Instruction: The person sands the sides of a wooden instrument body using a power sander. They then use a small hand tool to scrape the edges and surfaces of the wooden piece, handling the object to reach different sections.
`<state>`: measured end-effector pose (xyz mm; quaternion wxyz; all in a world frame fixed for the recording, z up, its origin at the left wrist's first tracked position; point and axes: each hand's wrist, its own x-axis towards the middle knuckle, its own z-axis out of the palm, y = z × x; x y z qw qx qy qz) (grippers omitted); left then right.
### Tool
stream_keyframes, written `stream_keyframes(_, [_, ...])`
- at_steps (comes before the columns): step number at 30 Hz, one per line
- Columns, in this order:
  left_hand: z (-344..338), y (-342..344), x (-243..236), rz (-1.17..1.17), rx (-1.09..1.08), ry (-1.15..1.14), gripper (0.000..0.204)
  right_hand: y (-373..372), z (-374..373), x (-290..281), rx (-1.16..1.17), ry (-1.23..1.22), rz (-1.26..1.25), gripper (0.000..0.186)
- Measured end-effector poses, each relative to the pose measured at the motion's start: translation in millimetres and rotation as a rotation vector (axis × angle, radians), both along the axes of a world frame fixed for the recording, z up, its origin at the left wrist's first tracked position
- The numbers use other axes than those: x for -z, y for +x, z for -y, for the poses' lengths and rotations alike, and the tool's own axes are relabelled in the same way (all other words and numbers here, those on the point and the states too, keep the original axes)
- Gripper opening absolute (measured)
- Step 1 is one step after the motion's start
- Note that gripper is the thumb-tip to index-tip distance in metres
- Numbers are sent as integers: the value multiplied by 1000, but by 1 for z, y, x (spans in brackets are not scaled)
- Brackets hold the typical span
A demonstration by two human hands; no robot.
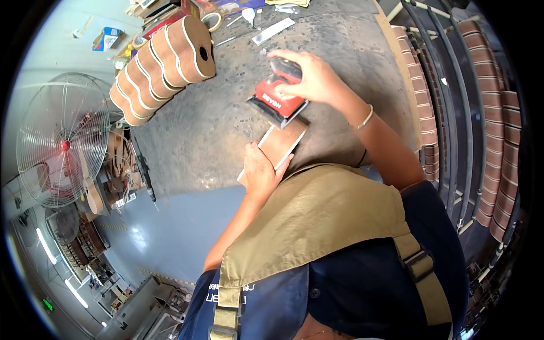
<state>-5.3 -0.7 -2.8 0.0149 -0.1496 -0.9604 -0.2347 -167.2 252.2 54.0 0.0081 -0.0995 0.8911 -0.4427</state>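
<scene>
My right hand [317,76] is wrapped over the top of a red and black electric sander [277,99]. The sander's flat pad is tilted at the far end of a small wooden guitar body [283,141], overlapping it in view; whether the pad touches the wood I cannot tell. That body stands on its edge, showing a brown side between white binding strips. Its near end is gripped by my left hand [262,170], with the thumb on one side and fingers over the other. My apron hides part of it.
A row of similar guitar bodies [164,68] stands at the worktable's [192,136] far left. Tape rolls [211,21] and a metal strip [273,31] lie at the back. A large fan [65,144] is left; a screwdriver-like tool [144,173] hangs at the table edge. Racks of bodies [490,124] stand right.
</scene>
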Motion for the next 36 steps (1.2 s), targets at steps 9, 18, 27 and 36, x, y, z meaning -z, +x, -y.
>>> stream_keyframes(9, [1, -1, 1, -26, 4, 5, 91, 16, 5, -12, 16, -70, 28, 80])
stream_keyframes(18, [2, 4, 2, 42, -24, -38, 103, 37, -1, -35, -37, -77, -38, 76])
stream_keyframes(27, [3, 5, 6, 112, -38, -24, 100, 69, -28, -39, 24, -150, 77, 72])
stream_keyframes(36, [-9, -15, -36, -41, 45, 137, 92, 127, -94, 9, 283, 60, 85, 76])
